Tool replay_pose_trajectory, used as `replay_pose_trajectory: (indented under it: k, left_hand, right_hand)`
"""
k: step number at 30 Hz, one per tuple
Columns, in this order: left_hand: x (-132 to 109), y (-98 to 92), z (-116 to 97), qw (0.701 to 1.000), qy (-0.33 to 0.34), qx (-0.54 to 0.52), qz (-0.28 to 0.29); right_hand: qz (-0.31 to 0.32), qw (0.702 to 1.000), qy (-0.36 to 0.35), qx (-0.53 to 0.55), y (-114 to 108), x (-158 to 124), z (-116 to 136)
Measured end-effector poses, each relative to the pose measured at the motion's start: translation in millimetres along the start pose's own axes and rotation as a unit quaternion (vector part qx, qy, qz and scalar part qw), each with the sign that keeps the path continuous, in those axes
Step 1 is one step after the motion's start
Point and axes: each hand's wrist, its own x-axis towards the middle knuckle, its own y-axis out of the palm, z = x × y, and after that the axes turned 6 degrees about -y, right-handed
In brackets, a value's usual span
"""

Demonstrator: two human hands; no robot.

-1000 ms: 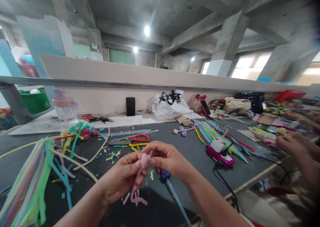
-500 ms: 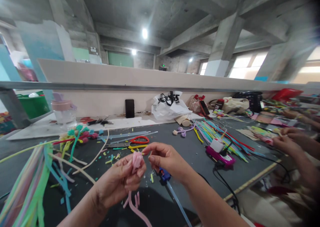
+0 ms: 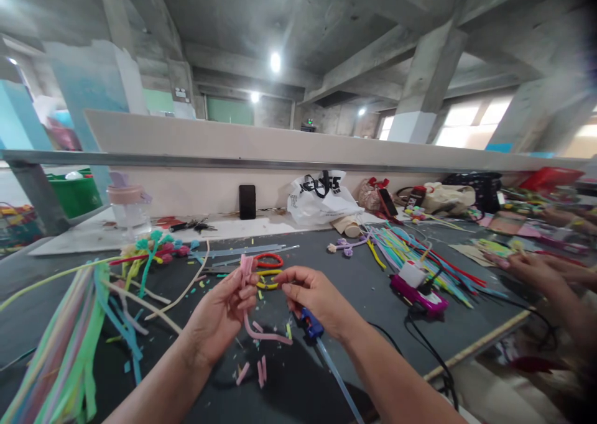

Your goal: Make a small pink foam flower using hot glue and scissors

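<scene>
The left hand (image 3: 219, 315) clasps a pink pipe cleaner (image 3: 245, 268), right hand (image 3: 312, 296) pinched closed; lidded cup (image 3: 129, 209) contents unclear.

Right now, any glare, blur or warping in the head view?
Head view: ceiling lamp and windows blow out; pillar leans with lens warp; co-worker's hand at right smears; left hand, right hand and pink pipe cleaner are sharp.

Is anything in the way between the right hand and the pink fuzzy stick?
Nothing visible. The left hand grips the pink fuzzy stick, and the right hand is just beside it, with a small open gap between them.
</scene>
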Motion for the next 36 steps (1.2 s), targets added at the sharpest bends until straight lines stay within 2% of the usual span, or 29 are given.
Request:
replay_pose_trajectory:
  k: [7,13,16,19,22,24,32,34,36]
  left_hand:
    - [2,0.4,-8,0.999,0.017,-0.012,-0.032]
    - [7,-11.1,-27,0.995,0.083,-0.037,-0.041]
    - [8,-16.1,-40,0.991,0.112,-0.05,-0.045]
    - [9,-19.6,-46,0.989,0.13,-0.057,-0.051]
    - [10,-21.8,-45,0.99,0.124,-0.053,-0.043]
    - [11,-22.8,-45,0.991,0.118,-0.052,-0.04]
    - [10,-27.8,-47,0.995,0.088,-0.036,-0.022]
    - [11,-27.7,-42,0.997,0.068,-0.026,-0.016]
    - [12,-26.9,-35,0.999,0.044,-0.014,-0.012]
  right_hand:
    - [0.002,1.0,0.007,-0.027,1,3,-7]
    - [0.029,0.993,0.011,-0.11,4,8,-20]
    - [0.058,0.983,0.009,-0.176,11,7,-25]
    - [0.099,0.958,-0.044,-0.267,21,3,-29]
    - [0.127,0.922,-0.12,-0.346,27,0,-33]
    - [0.136,0.905,-0.146,-0.376,26,1,-35]
    - [0.11,0.887,-0.112,-0.435,8,12,-34]
    - [0.128,0.881,-0.116,-0.441,9,11,-34]
    - [0.165,0.87,-0.151,-0.439,14,7,-34]
